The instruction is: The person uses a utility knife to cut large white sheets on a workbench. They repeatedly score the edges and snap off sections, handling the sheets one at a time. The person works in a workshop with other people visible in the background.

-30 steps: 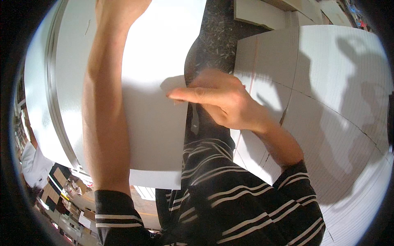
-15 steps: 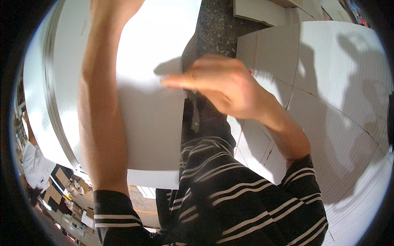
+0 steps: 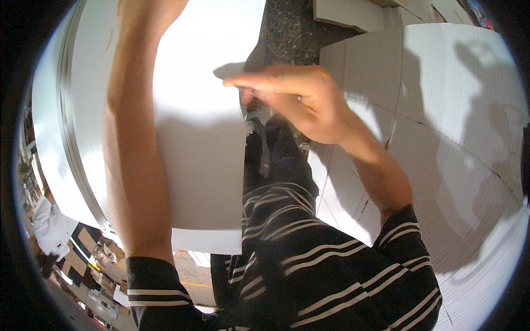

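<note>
A broad white sheet or panel [image 3: 207, 182], too plain to tell which, lies in front of me on the left. My left forearm stretches far across it. Only the wrist end of my left hand [image 3: 149, 14] shows at the top edge, with its fingers out of the picture. At the sheet's right edge, my right hand [image 3: 309, 102] comes in from the right. Its fingers reach straight over the edge, casting a shadow on the white surface. Lower down, the thumb sits close beside the edge, apart from the fingertips. Whether it touches the sheet is unclear.
Stacked white blocks of paper or board [image 3: 464, 127] with fine layered lines fill the right side. Another pale block [image 3: 350, 16] stands at the far right. Dark speckled floor [image 3: 290, 38] shows between. At the lower left, a person in white [image 3: 52, 226] is near cluttered goods.
My right hand has moved slightly away from me along the sheet's edge, and its thumb now shows below the fingers. My left arm has shifted barely to the left.
</note>
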